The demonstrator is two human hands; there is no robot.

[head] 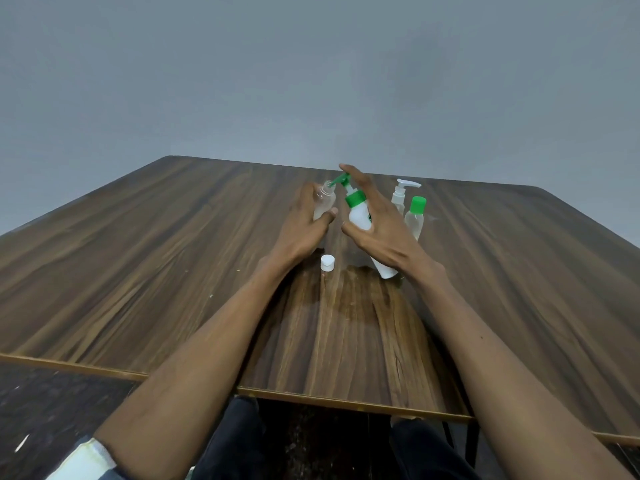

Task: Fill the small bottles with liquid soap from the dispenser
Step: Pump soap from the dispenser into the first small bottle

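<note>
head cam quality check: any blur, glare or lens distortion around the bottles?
Head view: wide-angle bend in the table edges; soft glare patch on the wood before the white cap; left hand, right hand and dispenser slightly soft; lighting dim and even.

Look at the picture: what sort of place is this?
Probably a plain indoor room set up for a tabletop task: a bare grey wall, a wood-grain table, and only a few bottles such as the dispenser.

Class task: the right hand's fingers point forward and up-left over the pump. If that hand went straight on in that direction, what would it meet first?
Probably nothing: beyond the right hand lie only bare table and wall, though depth is uncertain.
</note>
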